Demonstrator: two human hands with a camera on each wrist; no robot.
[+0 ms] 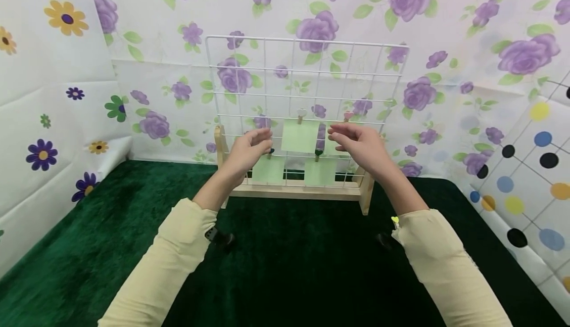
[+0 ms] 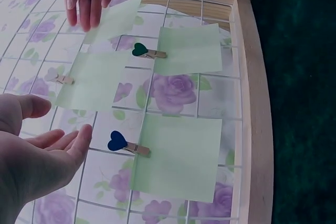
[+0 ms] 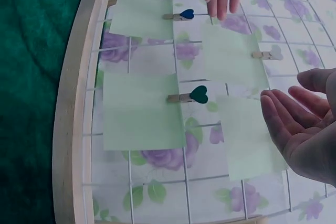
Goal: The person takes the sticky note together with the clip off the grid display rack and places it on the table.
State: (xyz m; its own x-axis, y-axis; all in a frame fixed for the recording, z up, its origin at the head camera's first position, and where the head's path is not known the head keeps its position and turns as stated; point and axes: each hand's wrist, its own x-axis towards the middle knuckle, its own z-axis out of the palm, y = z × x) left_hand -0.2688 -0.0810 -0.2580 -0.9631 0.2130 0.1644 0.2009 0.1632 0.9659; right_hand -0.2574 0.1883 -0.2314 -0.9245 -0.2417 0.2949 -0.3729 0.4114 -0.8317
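A white wire grid [image 1: 267,38] stands upright in a wooden base [image 1: 294,192]. Pale green paper squares hang on it. The upper left paper [image 1: 298,136] has a white heart clothespin [image 1: 301,114], the upper right paper [image 3: 249,140] a pink heart clothespin [image 1: 348,115]. A blue heart clothespin [image 2: 128,144] and a green heart clothespin [image 3: 188,96] hold the lower papers. My left hand [image 1: 248,151] hovers before the grid's left part, thumb and fingers apart with nothing between them. Near the upper right paper, my right hand [image 1: 362,149] is likewise empty, its fingers slightly bent.
Dark green plush cloth [image 1: 285,267] covers the table. A yellow heart-shaped piece [image 1: 395,220] shows beside the right sleeve cuff. Floral sheeting [image 1: 156,94] hangs behind the grid, and a dotted sheet [image 1: 527,183] lines the right side.
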